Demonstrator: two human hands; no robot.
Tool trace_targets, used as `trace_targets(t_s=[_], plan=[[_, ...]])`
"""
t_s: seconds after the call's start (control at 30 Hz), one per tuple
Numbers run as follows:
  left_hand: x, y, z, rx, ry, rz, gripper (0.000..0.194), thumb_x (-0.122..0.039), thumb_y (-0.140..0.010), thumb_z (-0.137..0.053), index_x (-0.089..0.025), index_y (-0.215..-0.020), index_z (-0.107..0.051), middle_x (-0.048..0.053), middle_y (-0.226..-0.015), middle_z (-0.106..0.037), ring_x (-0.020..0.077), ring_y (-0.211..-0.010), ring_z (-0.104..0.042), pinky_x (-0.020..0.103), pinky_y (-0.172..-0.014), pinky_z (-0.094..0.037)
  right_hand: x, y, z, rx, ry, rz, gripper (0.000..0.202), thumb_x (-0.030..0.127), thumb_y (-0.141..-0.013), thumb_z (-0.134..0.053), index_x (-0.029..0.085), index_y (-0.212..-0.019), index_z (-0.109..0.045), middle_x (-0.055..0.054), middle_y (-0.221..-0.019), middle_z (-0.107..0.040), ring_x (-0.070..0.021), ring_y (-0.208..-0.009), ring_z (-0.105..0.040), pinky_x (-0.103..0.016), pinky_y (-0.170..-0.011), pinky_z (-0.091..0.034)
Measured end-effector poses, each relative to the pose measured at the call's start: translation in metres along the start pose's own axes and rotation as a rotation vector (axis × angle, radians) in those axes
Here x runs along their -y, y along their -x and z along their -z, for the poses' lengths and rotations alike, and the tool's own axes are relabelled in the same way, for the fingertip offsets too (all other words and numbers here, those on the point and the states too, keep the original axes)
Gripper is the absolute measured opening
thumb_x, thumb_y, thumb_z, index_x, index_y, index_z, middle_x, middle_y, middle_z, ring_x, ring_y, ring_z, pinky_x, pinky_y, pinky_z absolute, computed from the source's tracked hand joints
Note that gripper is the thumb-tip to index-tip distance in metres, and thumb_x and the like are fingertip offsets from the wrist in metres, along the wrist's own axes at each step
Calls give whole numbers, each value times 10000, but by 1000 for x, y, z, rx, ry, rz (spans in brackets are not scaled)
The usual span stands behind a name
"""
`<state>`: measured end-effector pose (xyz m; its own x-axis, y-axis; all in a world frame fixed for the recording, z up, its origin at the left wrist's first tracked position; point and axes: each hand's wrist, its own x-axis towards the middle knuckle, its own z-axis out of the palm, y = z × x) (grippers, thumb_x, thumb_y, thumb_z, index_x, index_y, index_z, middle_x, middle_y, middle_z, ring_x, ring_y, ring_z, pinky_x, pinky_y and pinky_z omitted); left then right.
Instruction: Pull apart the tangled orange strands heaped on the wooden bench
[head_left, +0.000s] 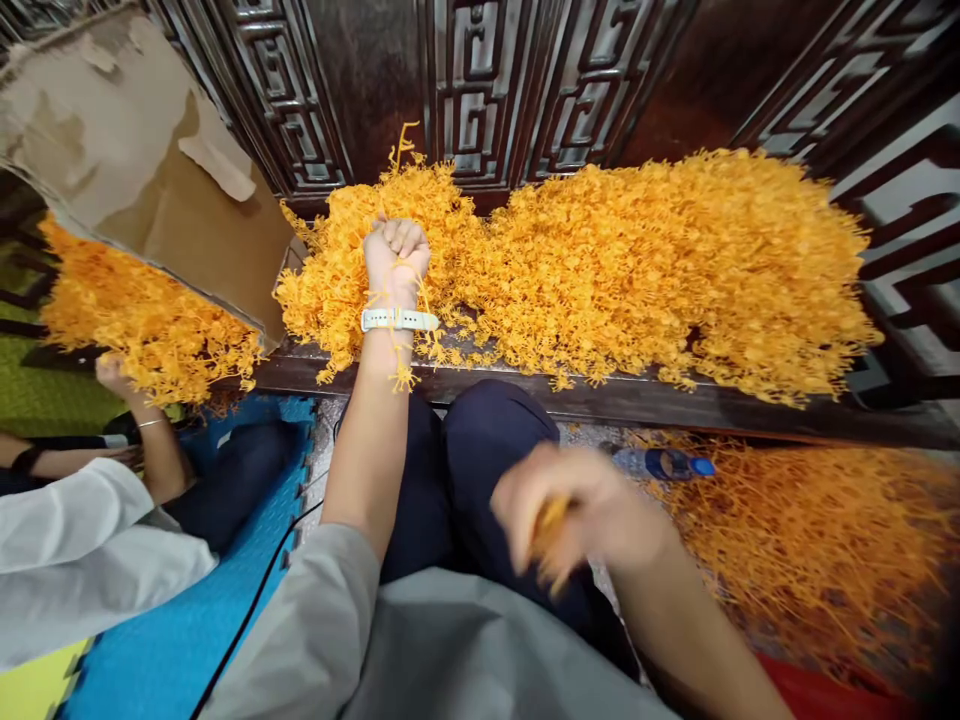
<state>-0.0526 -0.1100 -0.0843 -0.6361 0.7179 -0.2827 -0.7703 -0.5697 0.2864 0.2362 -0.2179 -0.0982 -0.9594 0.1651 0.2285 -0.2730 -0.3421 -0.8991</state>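
Note:
My left hand (397,252) is closed in a fist against the left part of a large heap of orange pieces with frilly, branching ends (615,260). Thin orange strands (420,290) trail from the fist over the wrist, across a pale watch strap (399,320); what lies inside the fist is mostly hidden. Above my lap, my right hand (577,510) is blurred by motion. Its fingers curl round a small bunch of orange pieces (551,535), whose ends stick out below the palm.
The heap lies on a dark wooden bench (517,385) before carved panels. A torn cardboard box (217,230) leans left of it. More orange strands (810,540) cover the floor at right, near a bottle (664,463). A co-worker's hand (112,372) touches another orange heap (157,310).

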Motion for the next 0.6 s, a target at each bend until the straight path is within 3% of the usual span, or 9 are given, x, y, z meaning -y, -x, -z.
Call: trace_targets(t_s=[0.07, 0.13, 0.17, 0.23, 0.3, 0.37, 0.47, 0.53, 0.6], plan=[[2, 5, 2, -17, 12, 13, 405, -43, -1075, -397, -233, -725, -327, -75, -547, -280, 69, -389, -252, 204, -375, -248, 10, -9, 41, -484, -138, 137, 480, 680, -981, -601, 226, -919, -744, -27, -750, -649, -117, -570, -511, -245, -499, -453], [6, 8, 3, -30, 17, 23, 411, -20, -1063, -388, -225, -714, -317, -74, -541, -280, 65, -391, -257, 204, -394, -253, 10, -24, 61, -743, -224, 114, 516, 659, -1022, -481, 203, -1003, -721, -61, -836, -672, -132, -621, -537, -268, -546, -497], [10, 9, 3, -25, 21, 28, 415, -15, -1063, -378, -221, -709, -308, -75, -537, -273, 60, -389, -250, 202, -396, -243, 5, -32, 60, -787, -254, 54, 492, 624, -1026, -466, 193, -1046, -700, -66, -863, -677, -135, -632, -550, -275, -561, -510], [17, 12, 2, 0, 21, 42, 420, -22, -1074, -352, -219, -706, -305, -77, -527, -264, 56, -381, -226, 199, -388, -211, -11, -48, 40, -739, -250, -105, 443, 605, -1001, -506, 197, -1112, -637, -46, -861, -678, -135, -590, -557, -283, -532, -503], [25, 14, 1, 37, -11, 61, 413, -54, -1093, -347, -221, -715, -329, -79, -520, -264, 62, -375, -213, 203, -379, -195, -30, -62, 10, -685, -66, -206, 432, 643, -974, -564, 227, -1089, -581, -9, -822, -668, -133, -529, -548, -275, -487, -461], [31, 17, -1, 74, -73, 82, 405, -96, -1111, -348, -226, -728, -357, -80, -516, -262, 76, -372, -213, 210, -372, -198, -44, -73, -14, -689, 276, -191, 379, 605, -998, -575, 231, -937, -554, 19, -739, -617, -116, -518, -527, -252, -503, -405], [33, 21, -1, 82, -130, 83, 415, -135, -1136, -332, -226, -734, -376, -84, -517, -267, 79, -373, -220, 198, -373, -208, -50, -80, -25, -674, 660, -99, 378, 416, -1057, -509, 209, -742, -484, 38, -633, -490, -86, -547, -450, -247, -560, -312], [30, 21, -1, 47, -122, 78, 425, -127, -1142, -324, -220, -730, -380, -90, -521, -275, 69, -370, -217, 185, -375, -205, -47, -79, -21, -653, 638, -65, 371, 352, -1034, -527, 205, -700, -452, 52, -607, -436, -74, -545, -392, -244, -554, -276], [26, 19, -1, 17, -133, 73, 429, -127, -1142, -336, -215, -726, -393, -91, -526, -278, 66, -367, -213, 190, -374, -206, -43, -75, -16, -664, 391, -74, 375, 359, -997, -570, 215, -683, -424, 69, -580, -419, -62, -492, -354, -223, -496, -268]])
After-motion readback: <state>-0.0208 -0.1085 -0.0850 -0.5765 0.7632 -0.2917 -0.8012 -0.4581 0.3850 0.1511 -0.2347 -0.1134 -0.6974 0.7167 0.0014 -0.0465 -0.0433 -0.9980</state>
